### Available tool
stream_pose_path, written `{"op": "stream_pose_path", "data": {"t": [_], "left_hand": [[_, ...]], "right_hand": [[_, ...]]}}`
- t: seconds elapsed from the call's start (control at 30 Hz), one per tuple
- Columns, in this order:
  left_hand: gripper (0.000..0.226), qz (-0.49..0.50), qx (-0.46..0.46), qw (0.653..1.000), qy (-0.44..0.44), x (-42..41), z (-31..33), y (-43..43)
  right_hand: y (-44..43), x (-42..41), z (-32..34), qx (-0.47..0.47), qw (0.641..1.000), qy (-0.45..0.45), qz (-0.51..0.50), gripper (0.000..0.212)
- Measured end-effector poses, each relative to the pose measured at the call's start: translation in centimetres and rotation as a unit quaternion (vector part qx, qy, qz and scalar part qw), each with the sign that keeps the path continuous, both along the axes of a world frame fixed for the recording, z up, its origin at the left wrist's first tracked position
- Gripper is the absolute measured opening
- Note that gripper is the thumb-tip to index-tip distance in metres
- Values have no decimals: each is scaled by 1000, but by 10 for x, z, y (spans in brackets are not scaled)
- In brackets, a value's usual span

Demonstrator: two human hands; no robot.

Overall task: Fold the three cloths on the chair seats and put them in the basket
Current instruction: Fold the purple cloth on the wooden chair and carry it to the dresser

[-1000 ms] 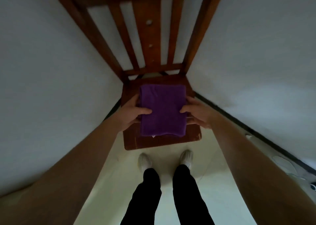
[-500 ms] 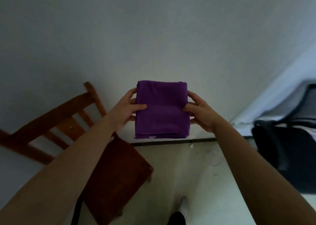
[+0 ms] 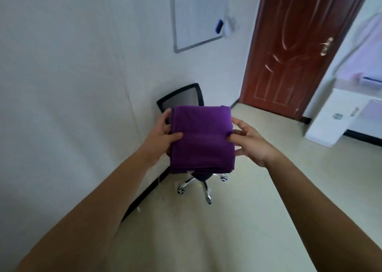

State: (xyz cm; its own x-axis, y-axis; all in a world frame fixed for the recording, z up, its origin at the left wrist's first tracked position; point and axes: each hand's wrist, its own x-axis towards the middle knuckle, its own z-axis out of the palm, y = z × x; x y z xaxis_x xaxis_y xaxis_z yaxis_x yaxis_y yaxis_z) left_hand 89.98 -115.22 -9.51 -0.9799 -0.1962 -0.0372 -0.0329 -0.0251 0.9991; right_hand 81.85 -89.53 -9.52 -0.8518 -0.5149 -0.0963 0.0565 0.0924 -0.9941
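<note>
A folded purple cloth [image 3: 201, 139] is held flat in the air in front of me at chest height. My left hand [image 3: 162, 134] grips its left edge, thumb on top. My right hand [image 3: 251, 140] grips its right edge the same way. Behind and below the cloth stands a black mesh office chair [image 3: 182, 100] against the wall; the cloth hides its seat. No basket and no other cloths are in view.
The office chair's chrome wheeled base [image 3: 203, 186] sits on the pale floor. A whiteboard [image 3: 198, 13] hangs on the white wall. A dark red door [image 3: 295, 50] is at the back right, and a white cabinet [image 3: 339, 121] stands at the right.
The cloth was lifted off the wooden chair seat by both hands. I have turned right; the wooden chair has left the view and the office chair and door have come in.
</note>
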Motion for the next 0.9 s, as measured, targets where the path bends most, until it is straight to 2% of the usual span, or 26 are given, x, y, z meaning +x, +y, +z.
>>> {"op": "stream_pose_path", "data": {"t": [0.27, 0.37, 0.57, 0.7, 0.9], "left_hand": [[75, -139, -2, 988, 63, -120, 4, 264], [75, -185, -11, 981, 60, -168, 7, 349], [77, -224, -13, 973, 48, -271, -3, 458], [76, -256, -10, 966, 42, -377, -12, 516], [72, -294, 11, 955, 41, -527, 12, 594]], "right_hand": [[278, -45, 7, 12, 991, 8, -131, 65], [361, -67, 9, 3, 981, -1, -193, 63], [463, -137, -5, 13, 965, 1, -261, 61], [516, -223, -9, 24, 953, 14, -301, 62], [581, -350, 16, 12, 932, 19, -362, 56]]}}
